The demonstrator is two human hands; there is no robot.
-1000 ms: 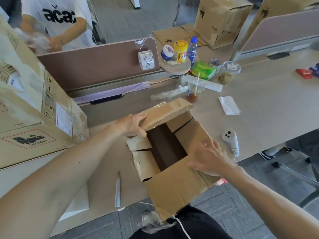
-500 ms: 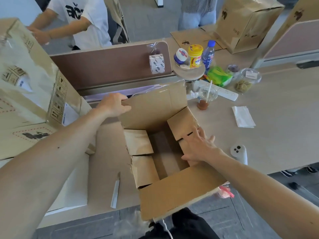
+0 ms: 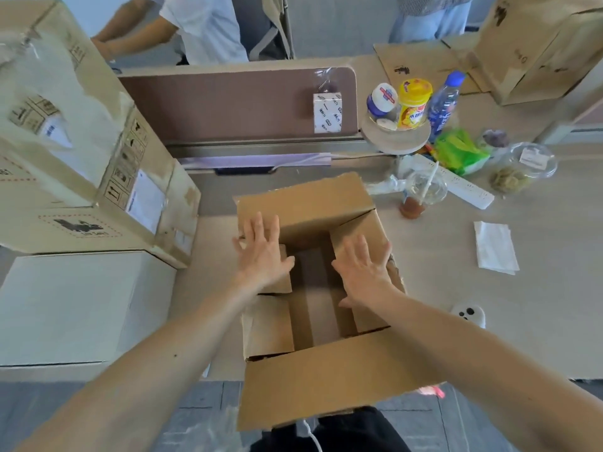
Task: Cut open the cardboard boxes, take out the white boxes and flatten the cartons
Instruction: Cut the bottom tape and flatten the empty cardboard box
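Observation:
An empty brown carton (image 3: 326, 386) lies collapsed at the desk's front edge, its flaps spread out and its near flap hanging over the edge. My left hand (image 3: 261, 252) presses flat on the left inner flap with fingers straight. My right hand (image 3: 365, 269) presses flat on the right inner flap, fingers spread. A white box (image 3: 75, 308) stands at the left of the desk. On top of it sits a large taped cardboard box (image 3: 65, 164) with labels and torn tape.
A brown desk divider (image 3: 228, 106) runs behind the carton. Right of it stand jars, a water bottle (image 3: 443, 99), a drink cup (image 3: 421, 194), a power strip, a napkin (image 3: 494, 247) and a white controller (image 3: 470, 314). More cartons (image 3: 538, 47) sit at far right. Other people stand beyond.
My left hand let go of the far flap and came down onto the left inner flap. My right hand slid onto the right flap. The carton lies flatter; the view shifted.

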